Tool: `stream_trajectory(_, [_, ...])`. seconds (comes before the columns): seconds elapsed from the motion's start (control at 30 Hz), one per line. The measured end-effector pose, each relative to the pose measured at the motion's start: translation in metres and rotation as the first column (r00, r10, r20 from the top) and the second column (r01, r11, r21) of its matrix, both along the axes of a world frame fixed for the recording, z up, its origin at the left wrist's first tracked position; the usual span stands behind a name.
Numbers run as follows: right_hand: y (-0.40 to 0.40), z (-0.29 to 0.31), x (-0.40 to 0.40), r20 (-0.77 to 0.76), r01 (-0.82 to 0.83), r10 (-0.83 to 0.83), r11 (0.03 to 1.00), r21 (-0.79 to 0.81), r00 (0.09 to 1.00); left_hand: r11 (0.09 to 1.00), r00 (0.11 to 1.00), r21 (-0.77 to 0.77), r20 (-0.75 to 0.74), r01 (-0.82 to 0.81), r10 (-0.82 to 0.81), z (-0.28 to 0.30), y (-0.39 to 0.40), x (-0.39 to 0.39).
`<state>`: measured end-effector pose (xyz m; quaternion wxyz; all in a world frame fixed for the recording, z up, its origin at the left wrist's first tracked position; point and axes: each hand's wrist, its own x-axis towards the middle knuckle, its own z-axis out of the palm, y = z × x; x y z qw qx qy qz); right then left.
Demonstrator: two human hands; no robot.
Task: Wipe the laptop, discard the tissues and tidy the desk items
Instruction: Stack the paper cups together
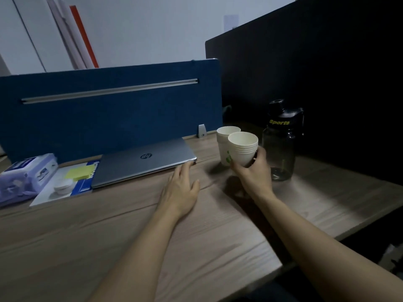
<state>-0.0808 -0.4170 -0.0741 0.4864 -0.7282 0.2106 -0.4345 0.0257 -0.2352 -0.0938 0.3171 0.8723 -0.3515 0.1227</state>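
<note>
A closed silver laptop (144, 163) lies against the blue desk divider (109, 110). My left hand (182, 188) rests flat on the wooden desk (109, 236), fingers spread, its fingertips touching the laptop's front right corner. My right hand (254, 171) grips a stack of white paper cups (243, 149) from below. A second stack of paper cups (224, 142) stands right behind and touching it. A purple pack of tissues (24, 177) sits at the far left.
A dark sports water bottle (281, 144) stands just right of the cups. Left of the laptop lie a blue notebook (85, 184), yellow sticky notes (78, 173), white paper and a small white round container (63, 186). A black partition (305, 73) closes off the right.
</note>
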Motion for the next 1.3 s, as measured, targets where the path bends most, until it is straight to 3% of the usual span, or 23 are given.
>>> stream_trajectory(0.27, [-0.010,0.010,0.040,0.262,0.132,-0.096,0.984,-0.123,0.960,0.989,0.989,-0.064,-0.052,0.135,-0.139,-0.002,-0.076,0.055])
stream_trajectory(0.47, [-0.015,0.014,0.049,0.332,0.147,-0.100,0.982,-0.118,0.938,0.938,0.888,-0.235,-0.328,0.254,-0.323,0.003,-0.121,0.068])
stream_trajectory(0.67, [-0.019,0.014,0.051,0.341,0.134,-0.084,0.983,-0.127,0.936,0.901,0.832,-0.357,-0.399,0.247,-0.386,0.003,-0.143,0.075])
stream_trajectory(0.8, [-0.020,0.017,0.050,0.330,0.109,-0.057,0.984,-0.142,0.942,0.896,0.835,-0.394,-0.408,0.204,-0.369,-0.001,-0.117,0.077])
stream_trajectory(1.0, [-0.015,0.026,0.045,0.292,-0.017,0.051,0.993,-0.119,0.955,0.930,0.885,-0.325,-0.366,0.169,-0.289,-0.001,-0.047,0.069])
stream_trajectory(1.13, [-0.004,0.031,0.042,0.186,-0.184,0.208,0.973,-0.142,0.960,0.964,0.920,-0.236,-0.336,0.126,-0.202,-0.001,0.022,0.061])
stream_trajectory(1.3, [0.033,0.032,0.039,0.170,-0.431,0.433,0.901,-0.048,0.885,0.976,0.920,-0.219,-0.380,0.006,-0.091,-0.001,0.101,0.058])
